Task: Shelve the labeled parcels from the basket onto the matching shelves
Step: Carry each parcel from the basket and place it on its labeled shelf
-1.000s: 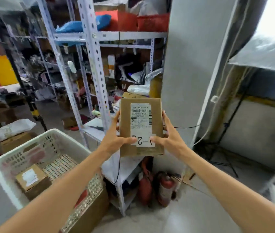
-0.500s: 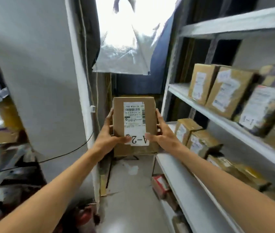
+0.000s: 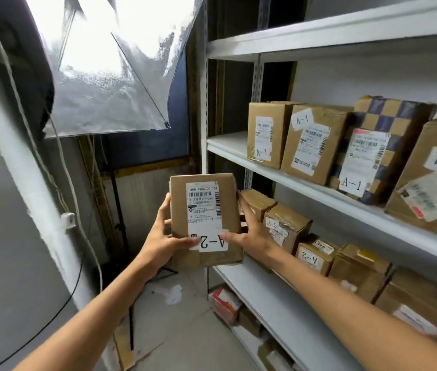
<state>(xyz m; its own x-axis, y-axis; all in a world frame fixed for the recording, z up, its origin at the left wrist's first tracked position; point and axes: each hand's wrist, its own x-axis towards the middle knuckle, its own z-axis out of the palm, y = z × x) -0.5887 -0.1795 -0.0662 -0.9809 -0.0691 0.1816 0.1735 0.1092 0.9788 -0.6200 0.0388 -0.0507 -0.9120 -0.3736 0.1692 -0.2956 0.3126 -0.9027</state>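
I hold a flat brown cardboard parcel (image 3: 204,207) upright in front of me, its white label reading A-2 upside down. My left hand (image 3: 159,236) grips its left edge and my right hand (image 3: 249,228) grips its right edge, thumbs on the label. It hangs just left of the white shelf unit. The lower shelf (image 3: 278,303) carries several brown boxes marked A-2 (image 3: 286,226). The shelf above (image 3: 228,145) carries several boxes marked A-1 (image 3: 265,132). The basket is out of view.
A grey wall with a white corner strip (image 3: 22,162) and hanging cables stands at left. A silver reflective lamp shade (image 3: 110,70) hangs ahead on a dark stand. Small boxes (image 3: 225,303) sit on the bottom shelf near the concrete floor.
My view has swung right, away from the basket and metal racks, to the white shelf unit. The A-2 parcel stays held in both hands, now close to the A-2 shelf.
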